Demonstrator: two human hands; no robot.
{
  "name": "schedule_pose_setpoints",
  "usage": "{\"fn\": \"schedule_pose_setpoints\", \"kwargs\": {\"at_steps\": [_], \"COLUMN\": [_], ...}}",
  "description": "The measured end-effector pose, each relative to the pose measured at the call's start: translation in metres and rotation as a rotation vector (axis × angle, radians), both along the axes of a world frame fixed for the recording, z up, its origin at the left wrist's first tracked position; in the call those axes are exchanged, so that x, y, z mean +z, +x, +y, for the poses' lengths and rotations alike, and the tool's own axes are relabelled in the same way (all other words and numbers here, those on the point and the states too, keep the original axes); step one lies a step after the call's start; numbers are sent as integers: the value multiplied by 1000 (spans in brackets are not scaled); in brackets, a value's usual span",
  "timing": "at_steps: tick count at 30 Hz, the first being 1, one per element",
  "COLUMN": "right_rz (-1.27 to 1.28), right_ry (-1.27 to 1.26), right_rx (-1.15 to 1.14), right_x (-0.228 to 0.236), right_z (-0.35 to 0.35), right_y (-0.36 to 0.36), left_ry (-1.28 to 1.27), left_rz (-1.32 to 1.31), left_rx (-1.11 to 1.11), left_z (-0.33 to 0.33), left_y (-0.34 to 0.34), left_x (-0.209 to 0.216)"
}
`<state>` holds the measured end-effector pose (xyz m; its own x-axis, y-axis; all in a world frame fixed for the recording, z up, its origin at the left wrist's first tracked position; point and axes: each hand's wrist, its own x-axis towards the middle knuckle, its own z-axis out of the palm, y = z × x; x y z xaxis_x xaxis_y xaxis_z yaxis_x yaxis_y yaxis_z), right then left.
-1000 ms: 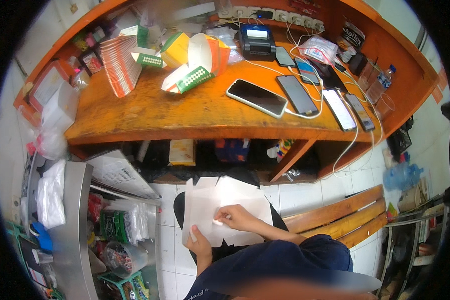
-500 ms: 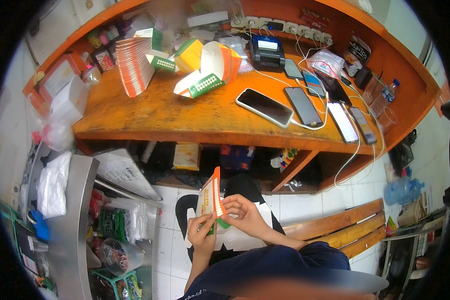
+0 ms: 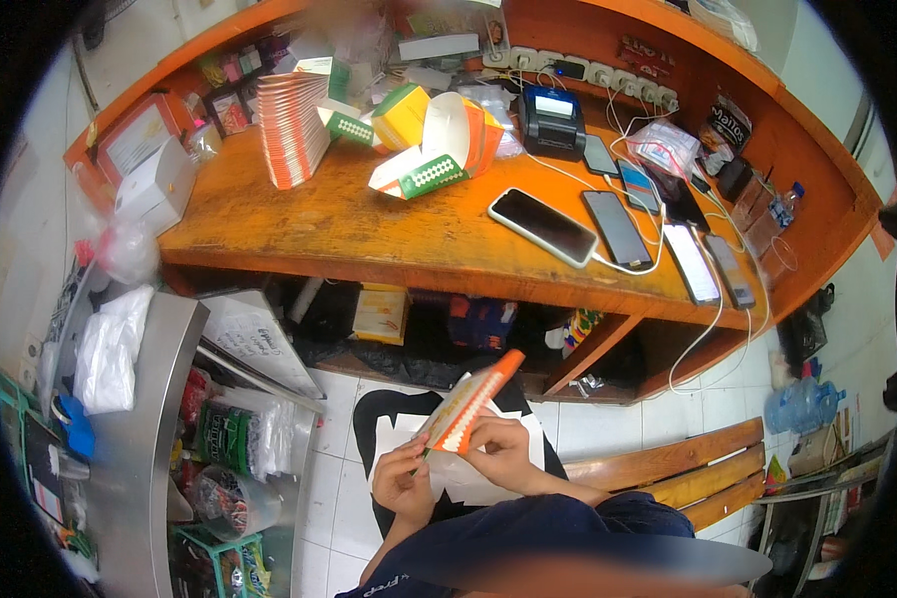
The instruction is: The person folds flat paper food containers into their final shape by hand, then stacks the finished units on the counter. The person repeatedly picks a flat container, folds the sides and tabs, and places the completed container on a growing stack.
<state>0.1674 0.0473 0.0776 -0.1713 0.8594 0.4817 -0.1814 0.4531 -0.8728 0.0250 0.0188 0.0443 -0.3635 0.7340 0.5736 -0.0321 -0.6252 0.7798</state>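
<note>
Above my lap, both hands hold a printed paper food box (image 3: 465, 407), orange, white and green, tilted up to the right. My left hand (image 3: 403, 478) grips its lower left end between thumb and fingers. My right hand (image 3: 496, 453) is closed on its right side; that hand's fingertips are partly hidden behind the card. Under my hands, a white card sheet (image 3: 387, 435) with a notched edge lies across my legs. On the desk ahead stands a tall stack of nested orange-and-white paper boxes (image 3: 291, 135). Beside it, folded open boxes (image 3: 439, 159) lie in a loose group.
The orange wooden desk (image 3: 299, 234) spans the far side. It carries several phones (image 3: 545, 226) on charging cables, a black receipt printer (image 3: 552, 125) and a power strip (image 3: 568, 68). A metal counter (image 3: 154, 399) stands at left, a slatted bench (image 3: 708, 463) at right.
The food box has tilted over to the right, its orange end swinging away from upright. My right hand has moved slightly right and down with it. The view has shifted slightly.
</note>
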Motion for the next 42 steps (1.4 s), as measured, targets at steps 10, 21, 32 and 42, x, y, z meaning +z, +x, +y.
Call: {"fn": "schedule_pose_setpoints", "kwargs": {"at_steps": [10, 21, 32, 42], "right_rz": [-62, -89, -228, -224], "right_ry": [-63, -324, -113, -39], "right_rx": [11, 223, -491, -373], "right_x": [-5, -11, -12, 2], "right_z": [-1, 17, 9, 23], "right_y": [-9, 10, -19, -1], "left_ry": [-127, -43, -99, -417], "left_rz": [-28, 75, 257, 1], "left_rx": [-82, -280, 257, 83], "left_z": [8, 18, 13, 37], "left_y": [-4, 6, -6, -25], "left_x": [0, -14, -19, -9]}}
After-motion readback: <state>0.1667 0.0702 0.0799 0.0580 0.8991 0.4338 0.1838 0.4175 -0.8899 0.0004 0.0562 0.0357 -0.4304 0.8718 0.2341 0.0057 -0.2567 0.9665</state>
